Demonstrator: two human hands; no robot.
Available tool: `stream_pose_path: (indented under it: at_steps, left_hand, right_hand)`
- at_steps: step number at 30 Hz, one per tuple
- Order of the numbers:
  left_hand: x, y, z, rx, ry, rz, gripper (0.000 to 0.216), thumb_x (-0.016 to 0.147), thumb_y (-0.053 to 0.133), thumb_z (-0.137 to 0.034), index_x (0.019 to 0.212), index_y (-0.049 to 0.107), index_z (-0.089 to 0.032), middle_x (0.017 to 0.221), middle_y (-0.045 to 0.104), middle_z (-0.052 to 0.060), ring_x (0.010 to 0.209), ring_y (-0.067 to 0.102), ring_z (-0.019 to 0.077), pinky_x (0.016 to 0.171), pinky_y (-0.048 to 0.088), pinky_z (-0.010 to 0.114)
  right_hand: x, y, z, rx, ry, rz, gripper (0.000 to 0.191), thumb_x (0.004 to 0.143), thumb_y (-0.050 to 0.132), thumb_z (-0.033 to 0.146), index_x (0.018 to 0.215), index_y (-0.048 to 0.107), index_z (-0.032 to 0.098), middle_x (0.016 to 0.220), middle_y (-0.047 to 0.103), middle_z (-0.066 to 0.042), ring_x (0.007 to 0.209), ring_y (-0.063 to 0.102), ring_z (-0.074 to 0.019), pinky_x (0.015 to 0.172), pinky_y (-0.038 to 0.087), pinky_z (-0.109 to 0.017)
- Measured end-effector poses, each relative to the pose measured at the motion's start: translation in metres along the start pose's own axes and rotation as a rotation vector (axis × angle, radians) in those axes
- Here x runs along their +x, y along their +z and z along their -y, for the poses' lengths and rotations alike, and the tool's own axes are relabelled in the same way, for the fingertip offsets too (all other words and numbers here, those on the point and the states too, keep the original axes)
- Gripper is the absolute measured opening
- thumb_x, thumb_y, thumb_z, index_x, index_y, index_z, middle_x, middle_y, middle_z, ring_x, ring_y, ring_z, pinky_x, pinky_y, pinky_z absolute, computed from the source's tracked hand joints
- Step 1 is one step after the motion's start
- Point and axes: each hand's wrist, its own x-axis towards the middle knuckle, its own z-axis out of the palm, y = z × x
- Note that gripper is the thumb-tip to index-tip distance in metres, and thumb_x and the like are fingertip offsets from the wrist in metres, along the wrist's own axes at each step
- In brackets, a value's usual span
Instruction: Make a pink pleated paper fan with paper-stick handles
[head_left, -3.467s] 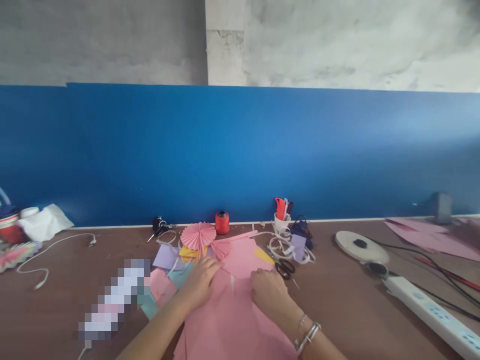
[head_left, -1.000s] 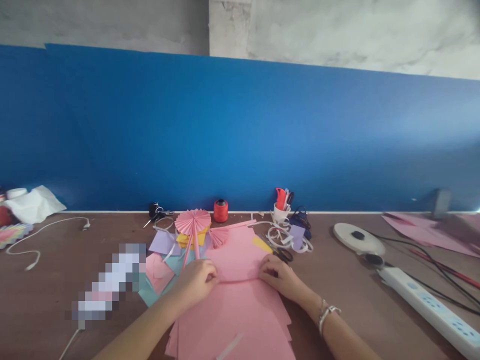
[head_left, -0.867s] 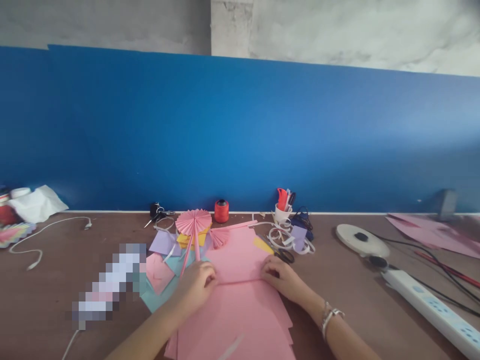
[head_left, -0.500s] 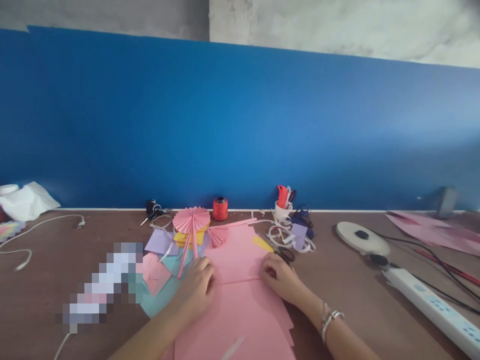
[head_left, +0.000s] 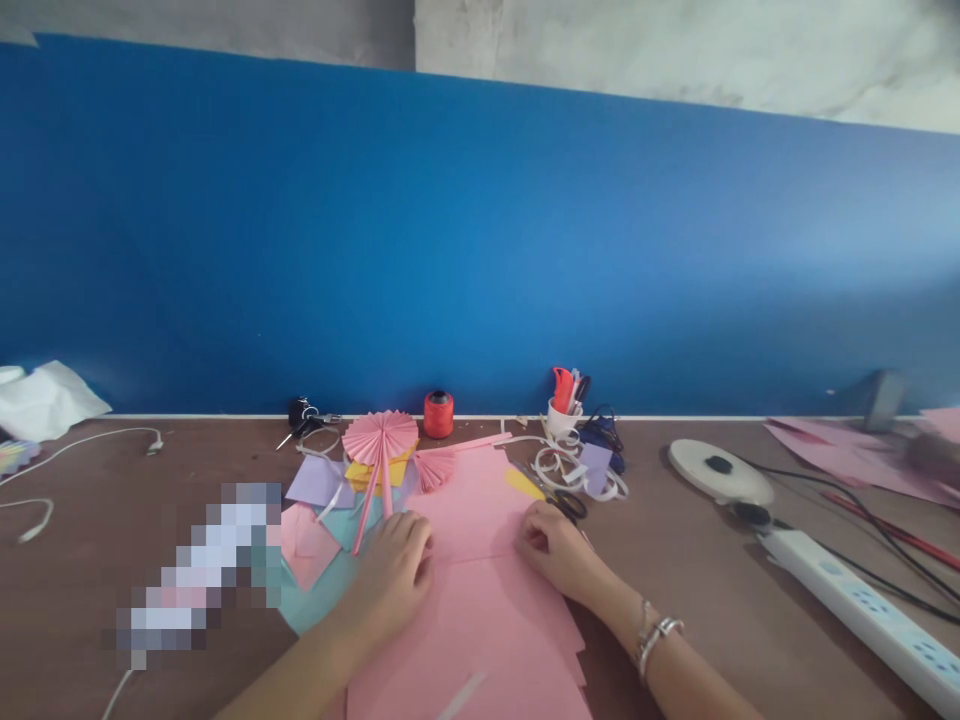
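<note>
A sheet of pink paper (head_left: 469, 510) lies between my hands, over more pink sheets (head_left: 465, 640). My left hand (head_left: 397, 568) is curled at its left edge, thumb and fingers closed on the paper. At the right edge my right hand (head_left: 553, 548) pinches the same paper, with a bracelet on that wrist. A crease or edge runs across between the two hands. Beyond my left hand is a pleated pink paper fan (head_left: 381, 438) with long handle strips, and a smaller pleated pink piece (head_left: 435, 470) lies beside it. Scissors (head_left: 568, 502) lie just past my right hand.
Behind stand a red thread spool (head_left: 439, 415) and a white cup of tools (head_left: 561, 418). Coiled white strips (head_left: 551, 470) lie nearby. Keys (head_left: 304, 418) and coloured papers (head_left: 319, 482) are left. A power strip (head_left: 862, 590) and round cream device (head_left: 720, 472) occupy the right.
Both hands stay on the pink paper, almost still. The view shifts slightly. At the far right edge a blurred brown shape, perhaps a hand, has appeared by the pink paper there.
</note>
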Motion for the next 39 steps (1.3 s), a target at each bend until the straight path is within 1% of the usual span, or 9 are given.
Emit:
stream_pose_path:
  at_steps: [2,6,11,14,17,20,25,32,39]
  left_hand:
    - [-0.001,-0.002,-0.001,0.001,0.100,0.001,0.042,0.074,0.040,0.000,0.104,0.059,-0.023,0.101,0.056,0.005,0.095,0.049,0.0214,0.084,0.040,0.037]
    - [-0.001,-0.002,-0.003,0.062,0.303,0.032,0.063,0.075,0.041,0.002,0.123,0.052,-0.038,0.122,0.050,0.004,0.113,0.042,0.0236,0.098,0.032,0.044]
    - [0.002,0.001,-0.004,0.097,0.308,0.074,0.055,0.080,0.046,-0.005,0.121,0.054,-0.042,0.128,0.047,0.004,0.116,0.039,0.0263,0.101,0.028,0.050]
    - [0.003,0.001,-0.005,0.096,0.312,0.094,0.050,0.082,0.047,-0.007,0.118,0.057,-0.040,0.122,0.049,0.006,0.112,0.041,0.0256,0.098,0.031,0.048]
    - [0.003,0.000,-0.005,0.093,0.335,0.040,0.041,0.085,0.047,-0.010,0.115,0.059,-0.036,0.116,0.050,0.005,0.107,0.042,0.0237,0.094,0.034,0.042]
    - [0.001,-0.001,-0.004,0.136,0.348,-0.002,0.028,0.088,0.047,-0.014,0.104,0.065,-0.028,0.102,0.054,0.005,0.097,0.044,0.0216,0.084,0.037,0.037]
    - [-0.007,-0.005,-0.007,0.280,0.275,0.116,0.021,0.087,0.047,-0.010,0.077,0.064,-0.017,0.082,0.056,0.004,0.082,0.047,0.0198,0.072,0.038,0.034]
    - [-0.015,-0.008,-0.024,0.408,0.100,0.376,0.027,0.079,0.048,0.002,0.092,0.066,-0.013,0.094,0.062,0.009,0.089,0.054,0.0238,0.072,0.043,0.035]
    - [-0.009,-0.020,-0.026,0.360,0.033,0.352,0.021,0.083,0.047,-0.003,0.086,0.064,-0.015,0.091,0.062,0.008,0.092,0.055,0.0245,0.077,0.045,0.039]
  right_hand:
    - [-0.002,-0.003,0.001,-0.009,-0.030,0.005,0.008,0.073,0.053,0.011,0.078,0.056,0.017,0.085,0.056,-0.004,0.075,0.053,-0.0156,0.066,0.042,-0.026]
    - [-0.008,-0.006,0.009,-0.215,-0.252,-0.012,0.028,0.081,0.049,0.008,0.103,0.060,0.022,0.101,0.055,-0.008,0.094,0.049,-0.0210,0.079,0.035,-0.033]
    - [-0.012,0.000,0.019,-0.492,-0.433,0.043,0.032,0.087,0.049,0.012,0.110,0.062,0.030,0.090,0.055,-0.006,0.086,0.044,-0.0206,0.076,0.027,-0.034]
    - [-0.013,0.003,0.019,-0.548,-0.492,0.052,0.030,0.090,0.048,0.014,0.112,0.061,0.030,0.085,0.055,-0.005,0.081,0.043,-0.0190,0.074,0.025,-0.033]
    - [-0.013,0.004,0.017,-0.582,-0.485,0.062,0.032,0.088,0.051,0.014,0.113,0.060,0.030,0.085,0.056,-0.004,0.078,0.044,-0.0179,0.073,0.023,-0.033]
    - [-0.013,0.001,0.015,-0.601,-0.437,0.103,0.033,0.084,0.053,0.010,0.110,0.061,0.028,0.086,0.059,-0.004,0.077,0.047,-0.0170,0.072,0.024,-0.033]
    - [-0.014,-0.006,0.012,-0.596,-0.349,0.175,0.022,0.082,0.049,0.006,0.086,0.067,0.019,0.083,0.063,-0.004,0.074,0.052,-0.0155,0.075,0.026,-0.032]
    - [-0.015,-0.008,0.012,-0.591,-0.407,0.102,0.024,0.086,0.047,0.010,0.070,0.065,0.018,0.074,0.063,-0.003,0.070,0.052,-0.0150,0.074,0.028,-0.031]
    - [-0.011,-0.001,0.008,-0.599,-0.440,0.065,0.016,0.081,0.051,0.010,0.069,0.059,0.017,0.074,0.061,-0.003,0.069,0.051,-0.0150,0.068,0.026,-0.031]
